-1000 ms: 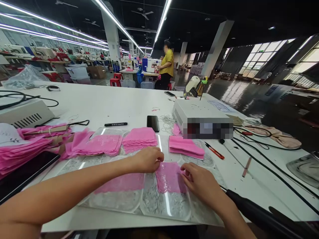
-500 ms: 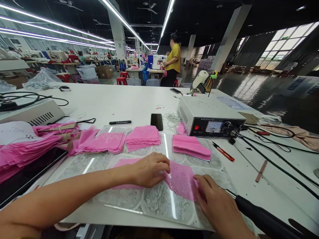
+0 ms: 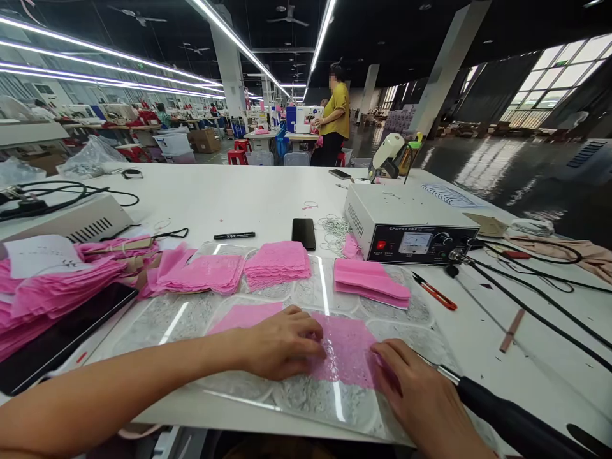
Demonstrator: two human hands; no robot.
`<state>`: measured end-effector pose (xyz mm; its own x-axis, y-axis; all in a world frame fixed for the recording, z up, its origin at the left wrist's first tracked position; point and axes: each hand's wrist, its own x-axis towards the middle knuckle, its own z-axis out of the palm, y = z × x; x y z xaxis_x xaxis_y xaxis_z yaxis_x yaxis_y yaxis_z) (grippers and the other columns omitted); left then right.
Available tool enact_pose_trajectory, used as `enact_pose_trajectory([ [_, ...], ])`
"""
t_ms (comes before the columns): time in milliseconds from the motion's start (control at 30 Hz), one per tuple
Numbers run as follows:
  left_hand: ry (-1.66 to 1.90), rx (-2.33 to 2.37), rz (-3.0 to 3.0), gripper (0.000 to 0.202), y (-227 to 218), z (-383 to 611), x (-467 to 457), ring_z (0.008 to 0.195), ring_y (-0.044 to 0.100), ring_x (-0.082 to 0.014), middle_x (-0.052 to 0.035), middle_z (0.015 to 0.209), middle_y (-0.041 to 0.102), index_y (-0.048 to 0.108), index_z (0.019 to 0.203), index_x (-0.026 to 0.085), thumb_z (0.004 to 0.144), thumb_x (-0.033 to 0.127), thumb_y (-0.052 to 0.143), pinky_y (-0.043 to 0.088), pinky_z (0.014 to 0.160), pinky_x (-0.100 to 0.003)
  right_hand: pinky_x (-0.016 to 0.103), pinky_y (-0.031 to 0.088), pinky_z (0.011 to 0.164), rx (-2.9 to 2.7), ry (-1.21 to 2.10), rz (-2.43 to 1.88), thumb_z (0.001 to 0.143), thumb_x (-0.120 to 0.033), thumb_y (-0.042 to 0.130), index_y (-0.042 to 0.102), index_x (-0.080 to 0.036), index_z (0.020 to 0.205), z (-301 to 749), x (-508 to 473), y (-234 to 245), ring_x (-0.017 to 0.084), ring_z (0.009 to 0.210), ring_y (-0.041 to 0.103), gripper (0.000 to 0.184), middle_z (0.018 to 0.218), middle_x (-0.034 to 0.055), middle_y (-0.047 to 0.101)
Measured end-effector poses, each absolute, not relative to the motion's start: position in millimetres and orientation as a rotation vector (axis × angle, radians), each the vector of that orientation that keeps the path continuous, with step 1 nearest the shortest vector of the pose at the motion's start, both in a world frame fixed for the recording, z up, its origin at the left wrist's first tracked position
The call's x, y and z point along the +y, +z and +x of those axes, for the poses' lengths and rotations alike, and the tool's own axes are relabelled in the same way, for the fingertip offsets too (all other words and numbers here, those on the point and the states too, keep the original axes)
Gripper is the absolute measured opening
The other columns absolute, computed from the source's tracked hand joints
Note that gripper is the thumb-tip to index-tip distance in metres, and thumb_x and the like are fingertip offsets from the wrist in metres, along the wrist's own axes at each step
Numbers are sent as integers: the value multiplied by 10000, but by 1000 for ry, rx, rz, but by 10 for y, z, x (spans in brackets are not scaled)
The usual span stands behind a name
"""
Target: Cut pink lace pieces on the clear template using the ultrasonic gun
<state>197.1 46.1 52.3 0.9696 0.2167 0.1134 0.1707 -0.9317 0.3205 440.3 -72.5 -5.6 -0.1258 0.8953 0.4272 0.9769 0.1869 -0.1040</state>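
My left hand (image 3: 282,344) rests on the seam where two pink lace pieces meet, its fingers curled and pressing down. The left lace piece (image 3: 241,315) and the right lace piece (image 3: 347,347) lie flat on a clear glossy mat (image 3: 306,395) with a grey lace pattern under it. My right hand (image 3: 415,395) lies at the right edge of the right piece, fingers stretched flat on it. A black tool handle (image 3: 502,417) lies just right of that hand.
Stacks of pink lace (image 3: 277,262) and folded pink fabric (image 3: 370,285) sit behind the mat, a bigger pile (image 3: 52,290) at left. A white meter box (image 3: 406,223), cables, red snips (image 3: 434,291), a phone (image 3: 303,233) and a marker (image 3: 234,236) lie around. A person in yellow (image 3: 335,121) stands far behind.
The right lace piece has been drawn left against the left piece and laid flat. Both hands shifted toward me on the mat and now press the lace down.
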Motion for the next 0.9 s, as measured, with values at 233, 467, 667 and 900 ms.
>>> enact_pose_trajectory([
  [233, 201, 323, 2668, 19, 530, 1972, 475, 860, 619, -139, -15, 900, 671, 673, 821, 195, 839, 196, 665, 417, 885, -276, 263, 374, 509, -2069, -228, -1759, 965, -248, 327, 620, -234, 830, 4375, -735, -57, 132, 581, 585, 323, 783, 26, 613],
  [467, 366, 712, 2662, 178, 659, 2505, 1061, 917, 606, -174, -73, 987, 658, 679, 966, 152, 916, 138, 509, 470, 823, -299, 243, 412, 540, -2014, -114, -1698, 924, -191, 366, 620, -224, 868, 4306, -428, 65, 127, 598, 600, 262, 832, 26, 636],
  [667, 143, 671, 2638, 166, 593, 3047, 1557, 847, 628, -161, -37, 933, 647, 637, 936, 119, 906, 282, 623, 529, 782, -345, 245, 389, 522, -1955, -134, -1698, 909, -167, 370, 609, -226, 818, 4331, -289, 12, 129, 586, 598, 262, 785, 15, 626],
  [900, 15, 666, 2585, 217, 403, 3136, 1669, 832, 631, -156, -44, 956, 639, 620, 996, 120, 935, 325, 585, 545, 755, -336, 249, 395, 515, -1904, -109, -1740, 912, -197, 385, 604, -228, 799, 4416, -295, -61, 132, 596, 609, 248, 763, 8, 621],
])
